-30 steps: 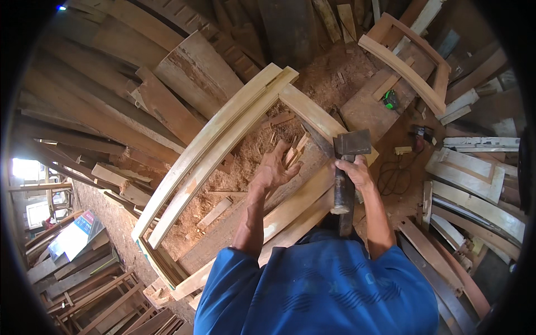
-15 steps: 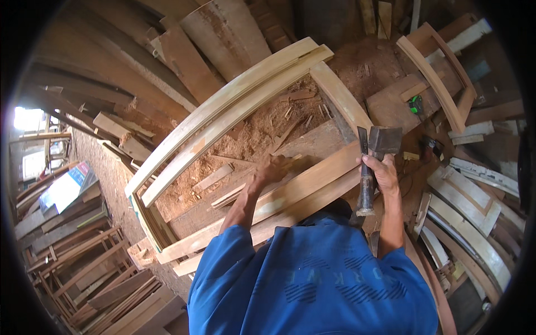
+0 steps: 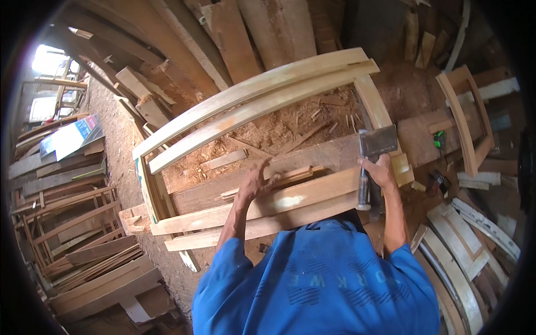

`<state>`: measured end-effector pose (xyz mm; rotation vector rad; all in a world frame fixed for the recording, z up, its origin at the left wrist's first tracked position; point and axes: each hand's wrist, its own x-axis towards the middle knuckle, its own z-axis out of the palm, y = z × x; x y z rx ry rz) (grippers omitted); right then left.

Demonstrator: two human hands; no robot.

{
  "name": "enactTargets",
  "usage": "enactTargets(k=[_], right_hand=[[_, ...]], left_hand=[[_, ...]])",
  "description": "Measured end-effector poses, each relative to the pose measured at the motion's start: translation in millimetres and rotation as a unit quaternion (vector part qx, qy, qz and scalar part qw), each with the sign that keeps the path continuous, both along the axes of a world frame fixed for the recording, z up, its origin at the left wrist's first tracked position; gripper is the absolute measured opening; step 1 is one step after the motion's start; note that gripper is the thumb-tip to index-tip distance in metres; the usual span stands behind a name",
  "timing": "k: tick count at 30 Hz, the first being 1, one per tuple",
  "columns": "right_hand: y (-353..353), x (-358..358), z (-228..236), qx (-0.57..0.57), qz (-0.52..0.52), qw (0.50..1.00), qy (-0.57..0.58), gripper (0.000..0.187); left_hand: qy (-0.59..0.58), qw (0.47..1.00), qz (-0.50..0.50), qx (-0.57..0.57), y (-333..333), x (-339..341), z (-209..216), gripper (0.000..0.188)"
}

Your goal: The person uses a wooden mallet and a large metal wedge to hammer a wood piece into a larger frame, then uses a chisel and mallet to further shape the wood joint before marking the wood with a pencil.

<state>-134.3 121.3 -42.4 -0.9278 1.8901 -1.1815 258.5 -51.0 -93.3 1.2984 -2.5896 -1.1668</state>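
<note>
A pale wooden frame [image 3: 312, 195] with curved long rails lies across a worn plank in front of me. My left hand [image 3: 258, 180] is at the near rail with its fingers apart, beside several thin wood strips [image 3: 293, 177] lying along the rail's inner side. At the frame's right end my right hand [image 3: 381, 171] is closed round two tools. One is a hammer with a dark, blocky head [image 3: 382, 140]. The other is a chisel with a dark handle [image 3: 363, 192], held upright against it. My palm hides part of both handles.
Shavings [image 3: 268, 131] and offcuts fill the space inside the frame. A green tape measure [image 3: 440, 139] lies right of it, near a smaller curved frame [image 3: 460, 120]. Boards [image 3: 279, 33] lean behind. Stacked wood [image 3: 72, 223] stands at left, curved pieces [image 3: 455, 268] at right.
My left hand has drawn back toward the near rail, its fingers spreading off the strips. My right hand still grips the hammer and chisel. The view has shifted, so the scene sits differently.
</note>
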Motion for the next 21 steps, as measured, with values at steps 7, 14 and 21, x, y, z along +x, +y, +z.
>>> enactTargets(k=[7,14,21], right_hand=[[4,-9,-5,0.081,-0.009,0.995,-0.055,0.019],[4,-13,-22,0.014,-0.087,0.978,-0.187,0.017],[15,-7,-15,0.02,-0.09,0.969,-0.231,0.024]], left_hand=[[-0.022,0.938,0.016,-0.346,-187,-40,52,0.107],[-0.241,0.958,0.039,-0.149,-266,-32,20,0.1],[-0.232,0.948,-0.011,-0.218,-211,-35,21,0.104]])
